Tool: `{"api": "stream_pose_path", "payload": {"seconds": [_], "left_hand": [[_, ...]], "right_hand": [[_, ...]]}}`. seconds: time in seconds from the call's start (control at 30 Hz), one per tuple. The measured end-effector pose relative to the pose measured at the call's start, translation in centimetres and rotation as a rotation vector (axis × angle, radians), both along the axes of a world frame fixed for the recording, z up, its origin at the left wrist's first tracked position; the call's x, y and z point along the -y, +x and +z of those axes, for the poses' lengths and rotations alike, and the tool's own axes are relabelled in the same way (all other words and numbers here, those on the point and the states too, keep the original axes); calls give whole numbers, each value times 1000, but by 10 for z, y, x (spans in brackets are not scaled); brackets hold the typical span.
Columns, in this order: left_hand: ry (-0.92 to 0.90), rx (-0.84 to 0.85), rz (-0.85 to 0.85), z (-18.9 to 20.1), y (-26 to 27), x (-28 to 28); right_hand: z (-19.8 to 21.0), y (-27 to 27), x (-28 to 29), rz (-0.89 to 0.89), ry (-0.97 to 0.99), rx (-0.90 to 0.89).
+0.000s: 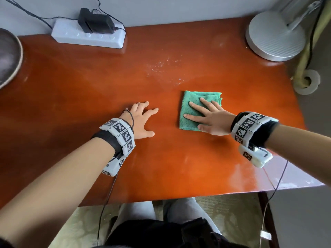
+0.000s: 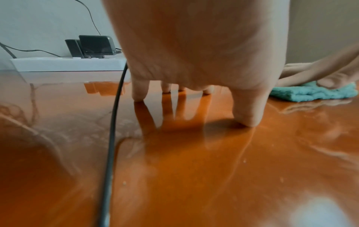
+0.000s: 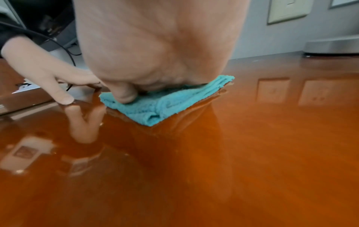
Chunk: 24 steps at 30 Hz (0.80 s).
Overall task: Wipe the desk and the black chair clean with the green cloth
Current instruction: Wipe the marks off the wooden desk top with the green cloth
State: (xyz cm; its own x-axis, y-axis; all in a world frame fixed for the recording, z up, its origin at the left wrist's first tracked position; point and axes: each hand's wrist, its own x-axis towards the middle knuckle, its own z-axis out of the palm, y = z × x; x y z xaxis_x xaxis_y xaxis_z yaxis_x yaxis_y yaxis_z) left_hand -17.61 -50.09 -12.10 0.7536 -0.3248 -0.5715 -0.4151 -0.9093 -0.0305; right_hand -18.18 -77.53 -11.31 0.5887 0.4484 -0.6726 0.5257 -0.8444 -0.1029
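Note:
A folded green cloth (image 1: 192,104) (image 2: 314,93) (image 3: 165,104) lies on the glossy orange-brown desk (image 1: 161,158), right of centre. My right hand (image 1: 206,115) (image 3: 155,53) presses flat on it with straight, spread fingers. My left hand (image 1: 143,119) (image 2: 194,53) rests on the bare desk to the cloth's left, propped on its spread fingertips and holding nothing. A patch of pale specks (image 1: 164,68) marks the desk beyond the cloth. The black chair does not show in any view.
A white power strip (image 1: 89,35) (image 2: 68,63) with a black adapter (image 1: 95,22) sits at the back left by the wall. A round grey lamp base (image 1: 275,36) stands at the back right. A dark round dish (image 1: 9,54) pokes in at the left edge.

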Motion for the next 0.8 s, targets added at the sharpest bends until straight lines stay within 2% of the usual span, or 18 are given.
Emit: {"api": "stream_pose_path", "payload": {"seconds": [0.17, 0.27, 0.43, 0.63, 0.8], "left_hand": [[-105, 28, -24, 9, 12, -6], [-100, 115, -14, 11, 22, -12], [-96, 194, 174, 10, 50, -44], [-1, 118, 363, 1, 89, -95], [-72, 94, 437, -7, 110, -109]], "right_hand": [[0, 12, -23, 125, -48, 62], [0, 18, -35, 168, -64, 101], [-6, 31, -68, 227, -40, 118], [-11, 53, -119, 234, -9, 121], [-14, 79, -152, 230, 21, 142]]}}
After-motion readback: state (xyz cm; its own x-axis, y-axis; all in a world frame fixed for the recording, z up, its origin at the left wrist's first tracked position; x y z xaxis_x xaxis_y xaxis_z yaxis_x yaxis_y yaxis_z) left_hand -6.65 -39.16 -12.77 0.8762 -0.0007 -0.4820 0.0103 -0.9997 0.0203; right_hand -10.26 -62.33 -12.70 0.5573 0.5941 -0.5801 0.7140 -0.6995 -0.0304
